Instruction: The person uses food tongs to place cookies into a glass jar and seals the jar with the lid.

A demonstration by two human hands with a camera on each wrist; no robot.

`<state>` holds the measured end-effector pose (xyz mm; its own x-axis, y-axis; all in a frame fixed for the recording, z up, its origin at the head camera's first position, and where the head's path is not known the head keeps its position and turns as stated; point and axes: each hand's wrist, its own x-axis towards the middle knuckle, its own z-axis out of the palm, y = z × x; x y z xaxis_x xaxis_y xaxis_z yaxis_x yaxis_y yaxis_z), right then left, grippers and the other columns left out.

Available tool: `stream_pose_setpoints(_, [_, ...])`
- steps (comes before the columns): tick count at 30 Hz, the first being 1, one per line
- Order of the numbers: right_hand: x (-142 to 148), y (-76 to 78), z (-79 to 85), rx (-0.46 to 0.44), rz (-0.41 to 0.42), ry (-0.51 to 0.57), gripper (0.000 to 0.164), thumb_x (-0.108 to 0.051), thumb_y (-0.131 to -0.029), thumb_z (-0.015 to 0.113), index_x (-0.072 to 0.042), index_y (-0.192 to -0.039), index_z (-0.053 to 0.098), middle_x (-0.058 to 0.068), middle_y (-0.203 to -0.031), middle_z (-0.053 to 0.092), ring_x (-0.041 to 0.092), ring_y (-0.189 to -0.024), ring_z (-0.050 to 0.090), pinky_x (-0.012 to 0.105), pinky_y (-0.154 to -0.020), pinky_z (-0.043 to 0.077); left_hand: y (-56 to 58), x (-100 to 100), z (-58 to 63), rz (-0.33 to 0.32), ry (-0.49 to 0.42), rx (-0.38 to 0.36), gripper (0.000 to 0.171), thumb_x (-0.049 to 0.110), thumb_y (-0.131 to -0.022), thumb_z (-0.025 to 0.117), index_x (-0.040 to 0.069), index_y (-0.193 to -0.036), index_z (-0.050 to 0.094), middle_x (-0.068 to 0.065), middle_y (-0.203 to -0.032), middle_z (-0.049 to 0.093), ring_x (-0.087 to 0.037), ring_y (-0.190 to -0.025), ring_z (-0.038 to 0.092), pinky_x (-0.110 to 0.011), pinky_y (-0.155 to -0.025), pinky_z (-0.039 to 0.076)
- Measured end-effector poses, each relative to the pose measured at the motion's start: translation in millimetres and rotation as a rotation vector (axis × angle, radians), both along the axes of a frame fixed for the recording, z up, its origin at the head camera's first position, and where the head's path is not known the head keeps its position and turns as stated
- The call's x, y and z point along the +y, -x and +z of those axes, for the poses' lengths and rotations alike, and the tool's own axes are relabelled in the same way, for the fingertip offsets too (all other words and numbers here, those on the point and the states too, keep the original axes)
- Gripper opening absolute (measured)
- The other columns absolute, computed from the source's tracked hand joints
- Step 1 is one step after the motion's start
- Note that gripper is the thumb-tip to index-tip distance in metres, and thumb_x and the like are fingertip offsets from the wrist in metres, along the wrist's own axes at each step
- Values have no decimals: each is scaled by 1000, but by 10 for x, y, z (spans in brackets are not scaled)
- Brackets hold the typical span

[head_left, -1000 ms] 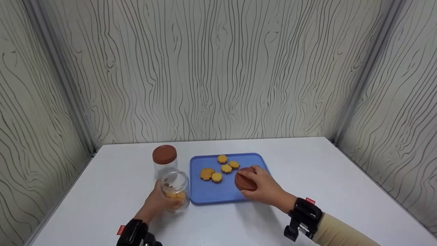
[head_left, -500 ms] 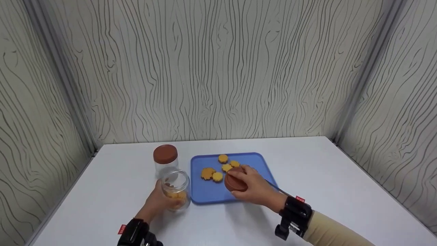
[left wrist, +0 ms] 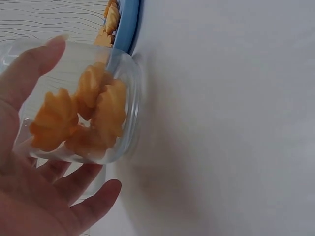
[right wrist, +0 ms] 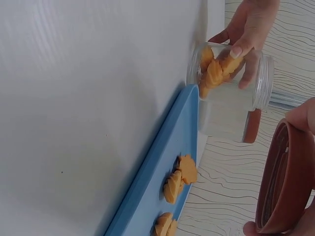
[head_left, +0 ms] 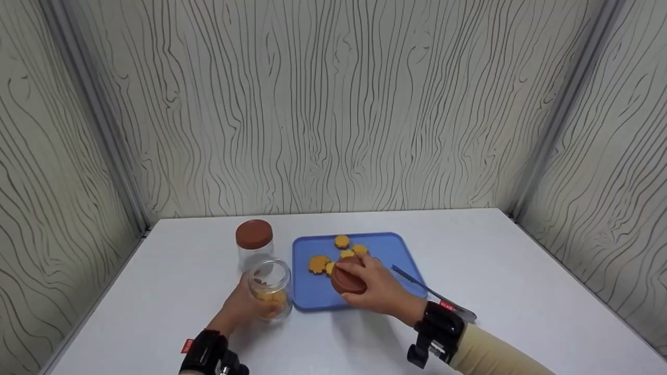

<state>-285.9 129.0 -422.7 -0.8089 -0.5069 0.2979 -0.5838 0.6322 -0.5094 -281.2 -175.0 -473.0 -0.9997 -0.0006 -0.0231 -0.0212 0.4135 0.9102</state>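
Observation:
My left hand [head_left: 242,306] grips an uncapped clear jar [head_left: 270,285] standing on the table beside the tray's left side. Several ridged golden cookies [left wrist: 88,115] lie at the jar's bottom. In the left wrist view, the thumb and fingers lie on opposite sides of the jar. My right hand [head_left: 383,289] holds a reddish-brown screw lid [head_left: 348,277] over the blue tray [head_left: 312,299], apart from the jar. The lid's hollow underside faces the jar in the right wrist view. More cookies [head_left: 318,264] lie on the tray, some partly hidden by the lid and hand.
Just behind the held jar stands a second clear jar [head_left: 254,256] with a brown lid on. A long thin grey tool [head_left: 414,280] with a toothed tip lies across the tray's right edge, partly hidden by my right wrist. Patterned panels [head_left: 333,104] enclose the white table [head_left: 495,260].
My right hand has moved left with the lid, across the tray toward the jar. The grey tool has come into view behind that arm. The left hand stays around the jar.

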Motion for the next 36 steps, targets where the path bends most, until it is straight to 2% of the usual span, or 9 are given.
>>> stream_pose_setpoints(2, [-33, -5, 1, -4, 10, 13, 54, -28, -80, 75, -13, -130, 62, 21, -132, 45, 36, -111, 49, 46, -79, 51, -4, -2, -12, -2, -7, 20, 102, 10, -61, 91, -6, -141, 30, -26, -130, 50, -41, -120, 46, -56, -104, 34])
stream_pose_setpoints(11, [-187, -36, 26, -27, -1, 1, 55, -30, -80, 75, -15, -131, 61, 22, -139, 41, 39, -113, 48, 50, -80, 51, -1, 5, -31, 10, -50, 7, 98, 4, -63, 86, -7, -141, 28, -28, -132, 47, -43, -124, 44, -56, -106, 32])
stream_pose_setpoints(16, [-273, -38, 25, -51, 14, 18, 55, -28, -81, 74, -13, -132, 61, 21, -140, 40, 37, -113, 48, 47, -81, 51, -4, 19, -34, 10, -63, 9, 98, 5, -64, 87, -6, -141, 28, -29, -133, 47, -43, -124, 43, -56, -106, 32])
stream_pose_setpoints(22, [-367, -50, 29, -82, 0, -7, 57, -32, -81, 74, -17, -134, 59, 24, -143, 37, 36, -114, 47, 50, -83, 50, -17, 26, -28, 15, -59, -1, 99, 6, -64, 88, -6, -141, 28, -28, -133, 48, -42, -124, 44, -56, -106, 33])
stream_pose_setpoints(25, [-406, -46, 28, -68, -1, -11, 57, -33, -81, 74, -18, -134, 59, 24, -141, 39, 36, -113, 48, 50, -83, 50, -15, 27, -19, 16, -59, -13, 99, 7, -64, 88, -5, -142, 27, -28, -134, 47, -42, -125, 43, -56, -106, 32])
stream_pose_setpoints(32, [-510, -39, 31, 12, 60, -32, 57, -35, -80, 74, -18, -133, 60, 21, -137, 44, 34, -114, 49, 48, -84, 48, -14, 13, -33, 12, -34, 0, 101, 6, -63, 88, -6, -143, 28, -29, -134, 47, -43, -125, 43, -57, -105, 32])
stream_pose_setpoints(36, [-572, -48, 55, 4, 69, -33, 56, -37, -81, 74, -20, -133, 60, 19, -138, 43, 33, -114, 48, 46, -83, 49, -1, 16, -35, 11, -35, -13, 102, 9, -64, 89, -5, -144, 27, -28, -136, 47, -43, -127, 43, -57, -106, 32])
